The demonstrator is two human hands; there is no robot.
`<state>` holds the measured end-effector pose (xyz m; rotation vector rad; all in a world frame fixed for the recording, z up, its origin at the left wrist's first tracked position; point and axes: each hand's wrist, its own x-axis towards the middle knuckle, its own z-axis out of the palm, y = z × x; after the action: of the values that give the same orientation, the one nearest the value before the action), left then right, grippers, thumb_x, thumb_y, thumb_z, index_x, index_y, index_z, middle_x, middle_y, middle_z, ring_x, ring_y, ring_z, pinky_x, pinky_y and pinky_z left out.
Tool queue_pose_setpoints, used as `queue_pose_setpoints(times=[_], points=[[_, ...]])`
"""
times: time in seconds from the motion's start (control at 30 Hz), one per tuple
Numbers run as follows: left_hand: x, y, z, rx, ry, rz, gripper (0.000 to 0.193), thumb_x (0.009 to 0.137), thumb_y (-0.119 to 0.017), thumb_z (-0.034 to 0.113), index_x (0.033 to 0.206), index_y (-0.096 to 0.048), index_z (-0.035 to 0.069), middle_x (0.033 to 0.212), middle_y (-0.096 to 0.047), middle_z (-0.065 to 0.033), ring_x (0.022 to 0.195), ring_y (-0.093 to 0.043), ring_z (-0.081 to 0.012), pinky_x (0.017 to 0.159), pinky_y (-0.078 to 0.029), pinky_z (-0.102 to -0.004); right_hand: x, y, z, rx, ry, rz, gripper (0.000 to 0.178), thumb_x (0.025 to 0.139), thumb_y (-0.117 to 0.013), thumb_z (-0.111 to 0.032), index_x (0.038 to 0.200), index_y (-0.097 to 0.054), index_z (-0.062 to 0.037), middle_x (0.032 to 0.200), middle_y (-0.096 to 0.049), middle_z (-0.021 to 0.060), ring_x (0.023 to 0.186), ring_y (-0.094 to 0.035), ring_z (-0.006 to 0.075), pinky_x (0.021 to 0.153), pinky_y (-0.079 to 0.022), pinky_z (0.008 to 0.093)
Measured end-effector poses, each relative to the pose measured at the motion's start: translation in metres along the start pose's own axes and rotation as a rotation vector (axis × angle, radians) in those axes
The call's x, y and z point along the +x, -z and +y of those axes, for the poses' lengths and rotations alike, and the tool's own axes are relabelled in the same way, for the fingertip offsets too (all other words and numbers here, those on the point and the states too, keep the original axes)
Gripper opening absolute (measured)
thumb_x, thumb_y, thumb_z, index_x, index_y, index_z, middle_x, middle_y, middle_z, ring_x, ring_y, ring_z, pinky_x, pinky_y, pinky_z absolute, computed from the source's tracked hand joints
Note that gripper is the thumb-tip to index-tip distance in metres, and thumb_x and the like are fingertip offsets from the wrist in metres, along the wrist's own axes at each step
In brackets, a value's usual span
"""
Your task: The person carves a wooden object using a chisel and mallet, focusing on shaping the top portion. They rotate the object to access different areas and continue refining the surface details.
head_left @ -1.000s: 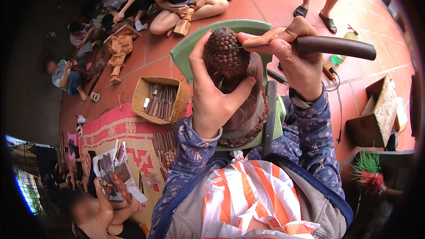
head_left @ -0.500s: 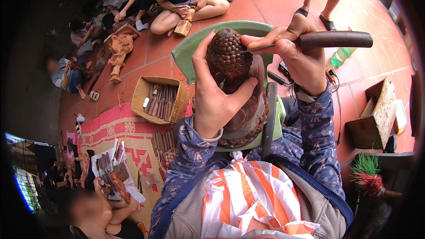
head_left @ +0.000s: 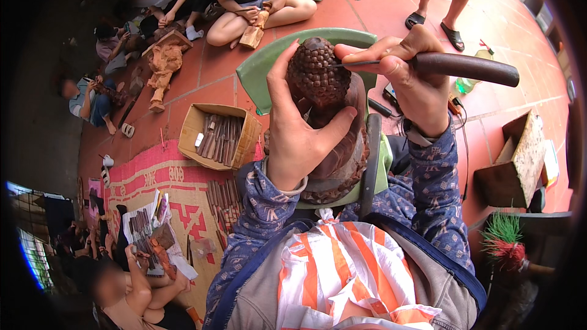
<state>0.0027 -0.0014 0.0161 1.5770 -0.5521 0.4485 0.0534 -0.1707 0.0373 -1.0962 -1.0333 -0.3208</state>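
A dark wooden carved statue stands in front of me on a green plastic chair. Rows of small round knobs cover its head. My left hand is wrapped around the near left side of the head, fingers along its edge and thumb across the front. In my right hand is a carving chisel, its dark wooden handle pointing right. The thin metal blade is pinched between thumb and fingers, and its tip meets the knobs on the head's right side.
Left of the statue, a cardboard box holds many chisels. More tools lie on a red-patterned mat. Several people sit carving at left, and a person stands at the far right. A wooden box and a green-and-red brush are at right.
The chisel handle has tipped slightly lower at its outer end, and my right hand has shifted a little. My left hand keeps its hold on the statue's head.
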Motion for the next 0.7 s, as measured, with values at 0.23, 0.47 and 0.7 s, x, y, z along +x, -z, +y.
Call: queue_pose_setpoints(times=[0.23,0.47,0.7], points=[[-0.001,0.000,-0.002,0.038,-0.019,-0.003,0.086,0.073,-0.074,0.000,0.140,-0.021,0.001,0.126,-0.048,-0.0179,0.114,-0.054,-0.0244,0.099,-0.042,-0.0361,0.003,-0.001,-0.003,0.028,-0.071,0.024,0.024,0.092,-0.060,-0.009,0.084,-0.038,-0.0026,0.089,-0.066,0.0304,0.097,-0.065,0.0405,0.089,-0.052,0.0522],[0.000,-0.001,0.000,0.112,-0.050,0.007,0.087,0.073,-0.074,0.001,0.141,-0.020,0.000,0.125,-0.049,-0.0190,0.114,-0.054,-0.0257,0.099,-0.042,-0.0369,0.008,0.000,-0.006,0.127,-0.109,0.044,0.020,0.088,-0.060,0.005,0.078,-0.043,0.0008,0.081,-0.063,0.0161,0.098,-0.066,0.0339,0.082,-0.059,0.0450],[-0.001,-0.001,-0.002,0.070,-0.021,0.013,0.087,0.072,-0.074,0.001,0.141,-0.020,0.000,0.125,-0.049,-0.0195,0.115,-0.053,-0.0266,0.100,-0.041,-0.0376,0.009,-0.006,-0.012,-0.013,-0.057,-0.006,0.022,0.087,-0.061,0.005,0.077,-0.042,0.0001,0.086,-0.065,0.0186,0.098,-0.066,0.0338,0.084,-0.058,0.0434]])
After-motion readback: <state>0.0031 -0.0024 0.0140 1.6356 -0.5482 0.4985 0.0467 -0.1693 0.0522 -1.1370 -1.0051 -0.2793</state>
